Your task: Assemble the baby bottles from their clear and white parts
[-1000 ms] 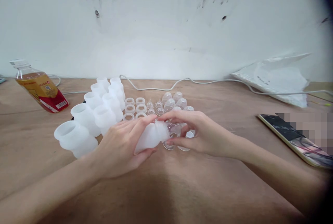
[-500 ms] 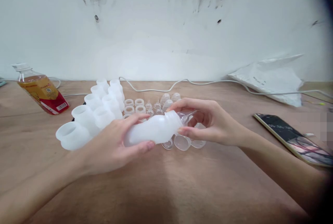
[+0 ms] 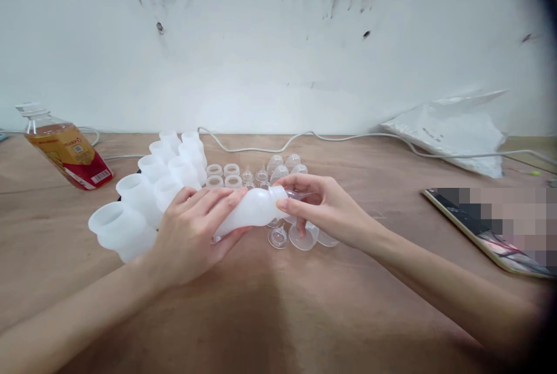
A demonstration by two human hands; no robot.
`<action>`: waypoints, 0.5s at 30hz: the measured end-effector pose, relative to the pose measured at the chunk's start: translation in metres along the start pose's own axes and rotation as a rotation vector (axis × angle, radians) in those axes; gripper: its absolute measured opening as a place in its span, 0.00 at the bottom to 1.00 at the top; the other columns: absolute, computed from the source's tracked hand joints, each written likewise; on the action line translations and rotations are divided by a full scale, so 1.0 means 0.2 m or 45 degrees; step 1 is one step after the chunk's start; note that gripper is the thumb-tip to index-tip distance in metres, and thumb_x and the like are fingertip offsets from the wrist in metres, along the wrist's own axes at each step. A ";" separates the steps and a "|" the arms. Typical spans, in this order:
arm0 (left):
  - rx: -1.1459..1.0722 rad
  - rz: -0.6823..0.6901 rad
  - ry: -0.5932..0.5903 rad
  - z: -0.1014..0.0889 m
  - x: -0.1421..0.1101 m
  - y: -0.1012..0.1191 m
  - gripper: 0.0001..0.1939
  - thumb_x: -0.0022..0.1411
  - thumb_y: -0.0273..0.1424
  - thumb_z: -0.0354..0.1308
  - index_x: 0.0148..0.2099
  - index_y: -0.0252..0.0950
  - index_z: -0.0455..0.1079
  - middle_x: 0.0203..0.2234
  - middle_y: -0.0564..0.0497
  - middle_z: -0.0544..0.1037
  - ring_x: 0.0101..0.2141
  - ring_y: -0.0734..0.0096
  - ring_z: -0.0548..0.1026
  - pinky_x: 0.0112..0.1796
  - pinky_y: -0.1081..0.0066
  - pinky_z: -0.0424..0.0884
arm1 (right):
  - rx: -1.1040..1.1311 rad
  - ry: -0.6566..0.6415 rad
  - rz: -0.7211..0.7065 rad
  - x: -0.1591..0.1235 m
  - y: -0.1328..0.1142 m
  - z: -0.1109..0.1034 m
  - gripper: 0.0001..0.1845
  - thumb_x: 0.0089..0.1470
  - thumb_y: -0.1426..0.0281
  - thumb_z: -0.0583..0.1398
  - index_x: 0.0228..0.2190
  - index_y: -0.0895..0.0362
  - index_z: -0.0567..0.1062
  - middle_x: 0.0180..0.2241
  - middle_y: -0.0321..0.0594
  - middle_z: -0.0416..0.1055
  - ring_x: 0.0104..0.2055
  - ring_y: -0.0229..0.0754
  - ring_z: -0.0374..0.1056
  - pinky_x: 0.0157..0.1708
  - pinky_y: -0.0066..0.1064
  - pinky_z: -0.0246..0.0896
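Observation:
A white baby bottle (image 3: 250, 209) lies tilted sideways above the table, its mouth end to the right. Around its lower body wraps my left hand (image 3: 191, 229), fingers on top and thumb beneath. My right hand (image 3: 324, 200) pinches the whitish collar (image 3: 277, 193) at the bottle's mouth between thumb and fingers. A clear teat (image 3: 298, 195) sticks out of that collar into the hollow of the right hand. Behind the hands, clear teats (image 3: 261, 174), white rings (image 3: 214, 181) and clear domed caps (image 3: 292, 161) stand in rows, partly hidden.
Several open white bottles (image 3: 122, 229) stand in two rows at the left. Beyond them leans a drink bottle (image 3: 72, 151). A white cable (image 3: 261, 151) runs along the wall. At the right lie a phone (image 3: 461, 217) and a white plastic bag (image 3: 452, 130).
The bottle has moved slightly left and turned in my grip. My left hand has rolled over its top, and my right fingers have closed more tightly around the collar.

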State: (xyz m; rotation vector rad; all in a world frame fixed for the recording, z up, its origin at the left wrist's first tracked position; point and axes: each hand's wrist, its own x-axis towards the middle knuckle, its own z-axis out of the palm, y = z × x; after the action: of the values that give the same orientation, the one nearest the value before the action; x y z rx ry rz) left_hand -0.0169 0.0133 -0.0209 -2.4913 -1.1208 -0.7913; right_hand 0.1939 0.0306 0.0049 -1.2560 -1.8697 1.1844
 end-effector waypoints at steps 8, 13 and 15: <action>0.001 0.011 0.083 0.01 0.00 -0.01 0.19 0.57 0.34 0.54 0.51 0.36 0.60 0.41 0.46 0.74 0.39 0.61 0.72 0.35 0.64 0.62 | -0.118 -0.029 -0.065 0.01 -0.02 -0.03 0.20 0.49 0.58 0.56 0.41 0.56 0.67 0.32 0.38 0.70 0.22 0.33 0.65 0.21 0.26 0.61; -0.163 -0.135 0.053 -0.02 -0.02 0.00 0.21 0.56 0.35 0.56 0.52 0.38 0.58 0.42 0.48 0.73 0.40 0.62 0.71 0.38 0.67 0.66 | -0.751 0.122 -0.266 -0.09 -0.01 -0.20 0.25 0.44 0.56 0.59 0.43 0.54 0.67 0.36 0.42 0.69 0.30 0.40 0.66 0.26 0.31 0.62; -0.266 -0.243 -0.001 -0.04 -0.04 0.00 0.20 0.56 0.36 0.55 0.51 0.39 0.59 0.42 0.50 0.73 0.39 0.64 0.72 0.37 0.69 0.67 | -1.057 0.215 -0.178 -0.15 0.06 -0.26 0.24 0.43 0.53 0.58 0.40 0.55 0.68 0.34 0.43 0.69 0.24 0.40 0.65 0.21 0.31 0.59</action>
State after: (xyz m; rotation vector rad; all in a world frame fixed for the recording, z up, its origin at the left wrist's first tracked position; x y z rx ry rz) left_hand -0.0243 0.0061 -0.0188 -2.5768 -1.3553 -1.0075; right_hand 0.2520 0.0231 0.0171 -1.5268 -2.3516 0.1803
